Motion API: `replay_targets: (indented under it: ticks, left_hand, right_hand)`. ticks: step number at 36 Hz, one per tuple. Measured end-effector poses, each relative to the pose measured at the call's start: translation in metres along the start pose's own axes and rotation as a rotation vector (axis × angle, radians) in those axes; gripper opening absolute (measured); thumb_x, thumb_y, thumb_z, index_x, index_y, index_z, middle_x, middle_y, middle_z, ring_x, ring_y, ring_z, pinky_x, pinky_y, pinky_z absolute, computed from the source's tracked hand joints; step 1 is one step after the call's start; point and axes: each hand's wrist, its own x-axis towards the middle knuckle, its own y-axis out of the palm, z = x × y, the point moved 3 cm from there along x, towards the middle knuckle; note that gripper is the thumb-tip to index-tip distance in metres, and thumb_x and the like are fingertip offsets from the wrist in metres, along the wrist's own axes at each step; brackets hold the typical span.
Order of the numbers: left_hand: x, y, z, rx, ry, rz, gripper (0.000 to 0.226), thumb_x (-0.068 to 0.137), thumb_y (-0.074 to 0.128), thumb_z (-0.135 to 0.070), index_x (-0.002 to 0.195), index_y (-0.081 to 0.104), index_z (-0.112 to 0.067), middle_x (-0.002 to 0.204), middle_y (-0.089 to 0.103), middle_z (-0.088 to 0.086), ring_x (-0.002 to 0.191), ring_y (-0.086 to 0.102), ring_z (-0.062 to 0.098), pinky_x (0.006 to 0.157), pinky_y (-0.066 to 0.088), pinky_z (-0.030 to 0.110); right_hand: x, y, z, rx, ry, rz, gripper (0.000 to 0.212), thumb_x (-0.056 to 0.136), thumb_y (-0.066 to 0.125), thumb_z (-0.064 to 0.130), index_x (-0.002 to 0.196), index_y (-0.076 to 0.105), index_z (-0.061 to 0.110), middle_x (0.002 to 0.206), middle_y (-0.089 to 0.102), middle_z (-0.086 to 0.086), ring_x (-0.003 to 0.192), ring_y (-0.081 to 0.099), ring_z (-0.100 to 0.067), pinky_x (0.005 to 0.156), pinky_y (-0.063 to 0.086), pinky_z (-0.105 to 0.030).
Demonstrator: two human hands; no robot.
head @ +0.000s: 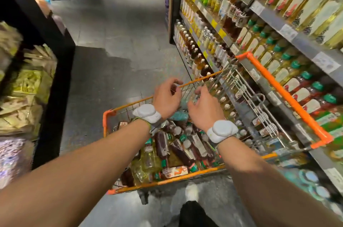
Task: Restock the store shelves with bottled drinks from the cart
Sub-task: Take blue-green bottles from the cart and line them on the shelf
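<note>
So, side display (27, 85): packets are sitting stacked at the left of the aisle and are playing no part in the job.
Cart (106, 120): it is standing in the aisle with its right edge just beside the shelves, and its orange handle (289, 100) is sticking up on that side.
Left hand (167, 96): it is hovering over the cart's far edge, fingers loosely curled and gripping nothing.
Bottled drinks (178, 148): they are lying jumbled in the cart, filling it from the near edge towards the far one, dark and yellow ones mixed together.
Right hand (206, 113): it is hanging over the middle of the load, just beside the left hand, with fingers slack and grasping nothing that is showing.
Shelves (300, 40): the rows are looking packed with bottles up to the front edge. No gap is showing, though blur is hiding much.
Progress: judging by the heaped cart, most of the restocking is lying ahead, and the hands seem to be reaching in for a bottle.
</note>
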Motion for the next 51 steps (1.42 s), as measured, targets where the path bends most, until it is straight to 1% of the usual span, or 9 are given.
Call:
replay_targets:
  ticks: [4, 9, 13, 18, 24, 31, 43, 48, 51]
  left_hand:
    - [0.015, 0.03, 0.014, 0.029, -0.035, -0.017, 0.017, 0.096, 0.058, -0.01, 0.106, 0.069, -0.018, 0.061, 0.054, -0.012, 0.054, 0.05, -0.003, 0.057, 0.033, 0.021]
    - [0.027, 0.06, 0.024, 0.094, -0.087, -0.018, 0.018, 0.094, 0.058, -0.007, 0.107, 0.069, -0.015, 0.069, 0.058, -0.006, 0.065, 0.053, 0.013, 0.063, 0.035, 0.027]
    - [0.041, 0.091, 0.037, 0.112, -0.139, 0.006, 0.021, 0.093, 0.059, -0.007, 0.108, 0.068, -0.018, 0.073, 0.066, 0.003, 0.066, 0.057, 0.019, 0.062, 0.041, 0.028]
    - [0.049, 0.118, 0.052, 0.128, -0.178, 0.07, 0.024, 0.091, 0.056, -0.013, 0.11, 0.066, -0.022, 0.078, 0.067, 0.002, 0.073, 0.062, 0.021, 0.067, 0.047, 0.03]
    - [0.062, 0.137, 0.077, 0.175, -0.223, 0.108, 0.027, 0.09, 0.056, -0.014, 0.113, 0.067, -0.023, 0.081, 0.067, 0.001, 0.075, 0.062, 0.019, 0.072, 0.052, 0.036]
    - [0.081, 0.164, 0.113, 0.211, -0.304, 0.153, 0.03, 0.09, 0.057, -0.008, 0.117, 0.065, -0.019, 0.082, 0.063, -0.003, 0.079, 0.059, 0.022, 0.081, 0.05, 0.039]
    - [0.079, 0.195, 0.178, 0.223, -0.423, 0.153, 0.032, 0.088, 0.057, -0.011, 0.115, 0.066, -0.024, 0.083, 0.067, -0.005, 0.077, 0.063, 0.018, 0.078, 0.051, 0.036]
    - [0.069, 0.211, 0.201, 0.196, -0.452, 0.227, 0.034, 0.09, 0.053, -0.01, 0.118, 0.065, -0.024, 0.091, 0.068, -0.005, 0.081, 0.064, 0.019, 0.079, 0.052, 0.035]
    - [0.065, 0.219, 0.209, 0.205, -0.475, 0.264, 0.037, 0.091, 0.053, -0.009, 0.12, 0.066, -0.026, 0.096, 0.069, -0.006, 0.088, 0.064, 0.02, 0.083, 0.051, 0.035]
  right_hand:
    - [0.027, 0.01, -0.033, 0.031, 0.034, -0.001, 0.026, 0.095, 0.058, 0.029, 0.12, 0.052, 0.023, 0.092, 0.069, -0.004, 0.091, 0.064, -0.032, 0.076, 0.054, -0.044]
    - [0.058, 0.023, -0.081, 0.079, 0.136, -0.007, 0.022, 0.096, 0.056, 0.026, 0.117, 0.055, 0.021, 0.104, 0.07, -0.011, 0.101, 0.062, -0.035, 0.083, 0.051, -0.046]
    - [0.085, 0.037, -0.121, 0.08, 0.15, 0.008, 0.02, 0.096, 0.056, 0.027, 0.115, 0.056, 0.021, 0.091, 0.069, -0.003, 0.085, 0.063, -0.029, 0.068, 0.047, -0.036]
    - [0.115, 0.052, -0.161, 0.096, 0.195, 0.009, 0.015, 0.096, 0.057, 0.025, 0.11, 0.058, 0.021, 0.085, 0.062, 0.0, 0.07, 0.05, -0.018, 0.049, 0.026, -0.027]
    - [0.139, 0.08, -0.186, 0.046, 0.124, 0.098, 0.013, 0.095, 0.054, 0.024, 0.106, 0.058, 0.018, 0.085, 0.066, -0.005, 0.081, 0.06, -0.03, 0.065, 0.052, -0.039]
    - [0.158, 0.129, -0.189, 0.049, 0.131, 0.304, 0.021, 0.096, 0.052, 0.024, 0.116, 0.057, 0.02, 0.119, 0.061, -0.004, 0.104, 0.061, -0.028, 0.085, 0.051, -0.04]
    - [0.166, 0.202, -0.207, 0.028, 0.081, 0.356, 0.028, 0.093, 0.056, 0.016, 0.12, 0.056, 0.013, 0.124, 0.057, -0.008, 0.11, 0.056, -0.031, 0.082, 0.049, -0.041]
    - [0.164, 0.24, -0.225, -0.09, 0.084, 0.529, 0.047, 0.093, 0.057, 0.019, 0.139, 0.047, 0.015, 0.139, 0.052, -0.008, 0.127, 0.049, -0.032, 0.093, 0.048, -0.041]
    - [0.161, 0.255, -0.231, -0.12, 0.068, 0.624, 0.048, 0.091, 0.059, 0.016, 0.136, 0.046, 0.013, 0.14, 0.048, -0.011, 0.126, 0.047, -0.037, 0.097, 0.047, -0.045]
